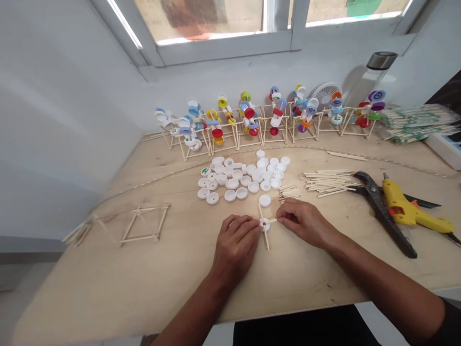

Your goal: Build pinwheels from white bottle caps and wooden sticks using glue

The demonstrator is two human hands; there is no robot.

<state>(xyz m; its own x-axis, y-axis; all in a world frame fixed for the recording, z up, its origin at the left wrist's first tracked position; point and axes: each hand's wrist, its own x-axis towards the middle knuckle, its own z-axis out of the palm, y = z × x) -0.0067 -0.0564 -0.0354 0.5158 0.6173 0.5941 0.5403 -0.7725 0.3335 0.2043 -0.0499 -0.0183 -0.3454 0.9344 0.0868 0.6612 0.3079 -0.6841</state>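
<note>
Ahead, a window (pixel 216 21) overlooks the pale plywood desk (pixel 118 269), where the left hand (pixel 236 250) curls against a white bottle cap (pixel 265 224) and the right hand (pixel 306 222) pinches a wooden stick (pixel 272 221).

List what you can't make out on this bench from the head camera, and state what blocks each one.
Head view:
- Underside of the white bottle cap between the left hand and right hand, and the end of the wooden stick: hidden by the cap and fingers.
- Middle of the black pliers: hidden by the yellow hot glue gun.
- Print on the wrapped stick bundles: too small and blurred.
- White box: cut off by the right edge.
</note>
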